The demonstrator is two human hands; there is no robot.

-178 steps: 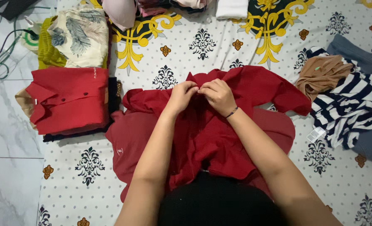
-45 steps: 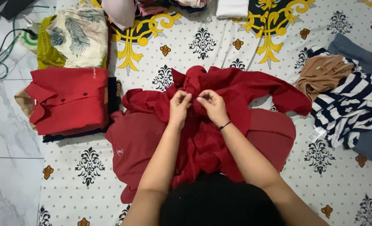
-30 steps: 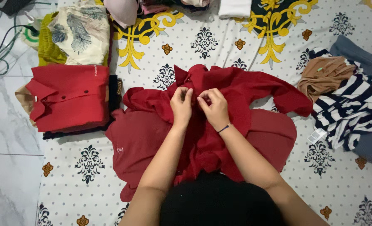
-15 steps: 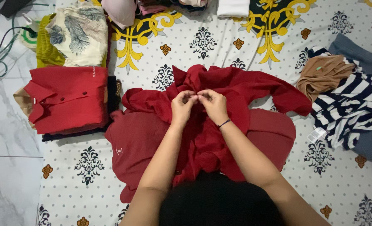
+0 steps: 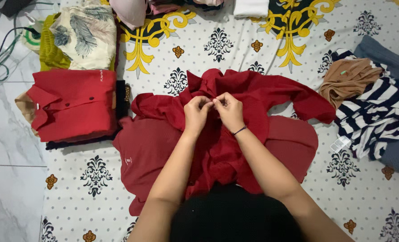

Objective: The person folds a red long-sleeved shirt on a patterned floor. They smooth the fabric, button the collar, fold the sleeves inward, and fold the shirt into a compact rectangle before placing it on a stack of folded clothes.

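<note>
The left hand (image 5: pixel 196 113) and right hand (image 5: pixel 230 110) meet fingertip to fingertip at the middle of the view, both pinched on the front of a crumpled red shirt (image 5: pixel 253 96) that lies directly under them and spreads out toward 3 o'clock. Beneath it sits a darker maroon garment (image 5: pixel 145 148), reaching toward 8 o'clock and bearing a small pale mark. All rest on a white patterned sheet (image 5: pixel 82 192). At 4 o'clock a small clear tag (image 5: pixel 339 144) lies beside a striped garment (image 5: pixel 379 112), with a tan garment (image 5: pixel 345 78) above it. At 9 o'clock is a folded red shirt (image 5: pixel 74 104); at 10 o'clock, a leaf-print cloth (image 5: pixel 85 36) tops a green pile.
</note>
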